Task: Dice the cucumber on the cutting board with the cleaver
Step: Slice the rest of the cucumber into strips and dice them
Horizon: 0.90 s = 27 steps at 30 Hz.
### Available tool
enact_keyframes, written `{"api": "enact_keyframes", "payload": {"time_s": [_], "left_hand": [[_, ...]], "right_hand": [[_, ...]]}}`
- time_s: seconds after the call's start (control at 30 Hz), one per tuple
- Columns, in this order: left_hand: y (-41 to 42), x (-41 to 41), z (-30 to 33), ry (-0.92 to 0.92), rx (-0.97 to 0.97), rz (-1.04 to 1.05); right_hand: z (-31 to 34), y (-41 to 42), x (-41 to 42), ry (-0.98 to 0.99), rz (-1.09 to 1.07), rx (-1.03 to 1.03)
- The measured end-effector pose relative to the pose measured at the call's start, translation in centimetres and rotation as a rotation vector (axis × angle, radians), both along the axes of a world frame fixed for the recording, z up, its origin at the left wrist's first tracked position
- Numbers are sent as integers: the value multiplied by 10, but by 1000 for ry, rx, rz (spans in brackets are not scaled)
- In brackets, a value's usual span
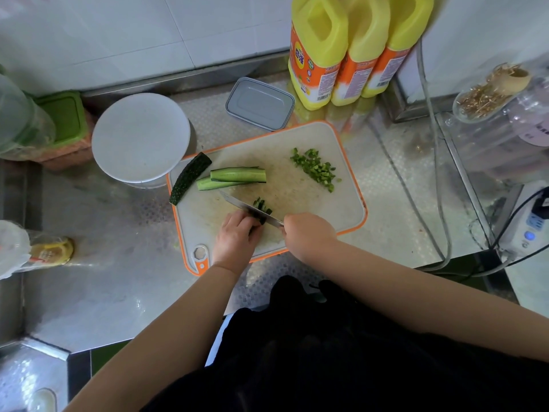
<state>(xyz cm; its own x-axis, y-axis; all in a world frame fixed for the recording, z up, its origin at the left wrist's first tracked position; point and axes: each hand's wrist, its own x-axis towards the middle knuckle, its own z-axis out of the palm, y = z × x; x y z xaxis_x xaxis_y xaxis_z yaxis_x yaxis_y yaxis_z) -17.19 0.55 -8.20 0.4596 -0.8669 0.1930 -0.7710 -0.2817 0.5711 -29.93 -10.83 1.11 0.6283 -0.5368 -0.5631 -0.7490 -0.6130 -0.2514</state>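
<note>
A white cutting board [300,200] with an orange rim lies on the steel counter. My right hand [307,234] grips the handle of the cleaver [248,208], whose blade slants across the board's near part. My left hand [236,236], fingers curled, holds down cucumber strips [261,205] right against the blade; freshly cut bits show just beyond it. Two long cucumber spears [236,176] lie in the board's middle left, and a dark-skinned cucumber piece [190,178] rests over the left edge. A heap of diced cucumber [316,169] sits at the far right.
A white round lid or bowl [139,138] stands left of the board, a grey rectangular lid [260,104] behind it. Three yellow bottles [353,49] stand at the back. Jars and a green-lidded box [64,120] crowd the left; cables and a power strip [525,230] lie right.
</note>
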Motion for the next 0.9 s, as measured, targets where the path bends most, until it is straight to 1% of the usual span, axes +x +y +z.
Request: {"api": "enact_keyframes", "payload": {"time_s": [0.17, 0.27, 0.4, 0.53, 0.67, 0.8, 0.9], "left_hand": [[1, 0, -1, 20, 3, 11], [1, 0, -1, 11, -11, 10], [1, 0, -1, -42, -23, -17], [1, -1, 5, -27, -12, -11], [2, -3, 8, -20, 1, 9], [3, -2, 4, -40, 1, -15], [5, 0, 2, -23, -5, -19]], "right_hand": [[-7, 7, 6, 45, -18, 11], [-11, 5, 4, 18, -39, 52], [-10, -9, 4, -25, -128, 151], [-10, -7, -2, -62, -126, 80], [-3, 2, -3, -108, -56, 47], [0, 9, -1, -104, -27, 10], [-3, 9, 1, -49, -32, 16]]}}
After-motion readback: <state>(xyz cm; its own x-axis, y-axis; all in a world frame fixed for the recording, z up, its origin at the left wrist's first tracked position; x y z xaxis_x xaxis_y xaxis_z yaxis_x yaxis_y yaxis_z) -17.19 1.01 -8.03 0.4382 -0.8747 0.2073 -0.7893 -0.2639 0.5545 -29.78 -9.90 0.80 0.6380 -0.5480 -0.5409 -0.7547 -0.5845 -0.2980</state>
